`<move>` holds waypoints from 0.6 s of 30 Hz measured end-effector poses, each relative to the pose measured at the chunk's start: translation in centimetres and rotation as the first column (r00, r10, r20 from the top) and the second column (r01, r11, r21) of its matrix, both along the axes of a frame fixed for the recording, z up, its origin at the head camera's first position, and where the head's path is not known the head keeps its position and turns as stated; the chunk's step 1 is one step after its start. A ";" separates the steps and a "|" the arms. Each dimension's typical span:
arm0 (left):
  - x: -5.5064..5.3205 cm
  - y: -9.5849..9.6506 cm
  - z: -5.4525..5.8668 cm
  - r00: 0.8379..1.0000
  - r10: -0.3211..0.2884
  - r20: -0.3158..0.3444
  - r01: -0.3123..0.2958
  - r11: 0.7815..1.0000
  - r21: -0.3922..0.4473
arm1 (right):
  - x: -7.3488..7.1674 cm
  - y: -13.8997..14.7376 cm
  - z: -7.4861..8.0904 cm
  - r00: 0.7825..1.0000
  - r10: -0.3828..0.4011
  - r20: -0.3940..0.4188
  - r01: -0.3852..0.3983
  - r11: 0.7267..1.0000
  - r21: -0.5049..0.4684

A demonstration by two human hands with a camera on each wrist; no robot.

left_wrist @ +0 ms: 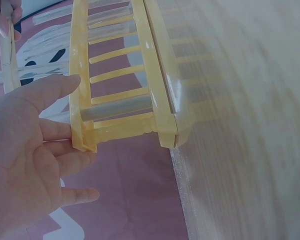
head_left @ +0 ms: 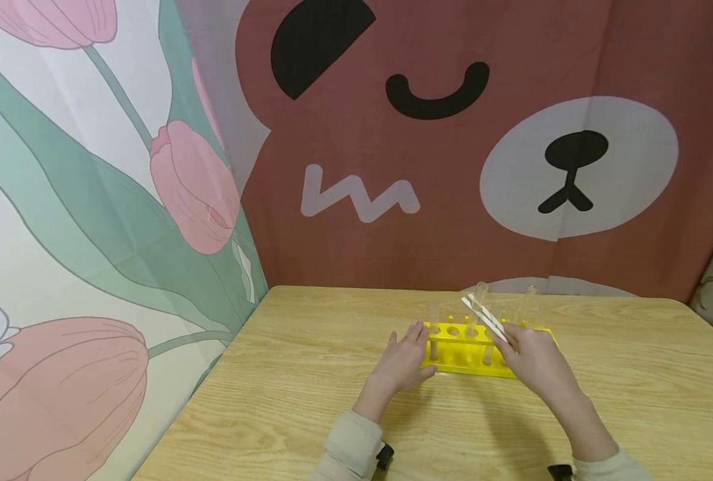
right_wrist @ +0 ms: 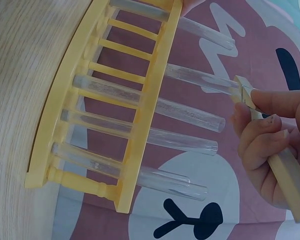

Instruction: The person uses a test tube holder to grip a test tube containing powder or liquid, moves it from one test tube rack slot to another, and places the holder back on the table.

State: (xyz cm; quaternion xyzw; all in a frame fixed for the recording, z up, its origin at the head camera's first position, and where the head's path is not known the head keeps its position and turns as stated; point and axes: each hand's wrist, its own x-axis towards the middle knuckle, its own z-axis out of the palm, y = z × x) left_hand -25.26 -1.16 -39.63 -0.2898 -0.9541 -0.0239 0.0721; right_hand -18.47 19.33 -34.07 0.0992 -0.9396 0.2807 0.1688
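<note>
The left hand (head_left: pixel 401 364) is laid open against one end of the yellow rack (head_left: pixel 464 368), fingers mostly straight. The wooden clamp (right_wrist: pixel 285 182) is gripped in the right hand (head_left: pixel 537 357) — its tip set at the upper end of a test tube (right_wrist: pixel 202 79) above the rack's top plate. Other tubes (right_wrist: pixel 187 114) are slotted in; rack is stood upright on the table (head_left: pixel 260 387).

Both wrist views crop the yellow rack (left_wrist: pixel 153 77) at the top.
</note>
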 end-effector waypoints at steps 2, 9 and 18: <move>0.0 0.0 0.0 1.000 0.000 -0.001 0.000 1.000 0.000 | 0.0 0.0 0.0 1.000 -0.002 0.000 0.002 1.000 0.000; 0.0 0.0 0.0 1.000 0.008 0.002 -0.008 1.000 -0.005 | 0.0 0.0 0.0 1.000 -0.004 -0.016 0.005 1.000 0.008; 0.0 0.0 0.0 1.000 0.011 0.009 -0.011 1.000 -0.008 | -0.1 0.0 0.0 1.000 -0.004 -0.021 0.004 1.000 0.013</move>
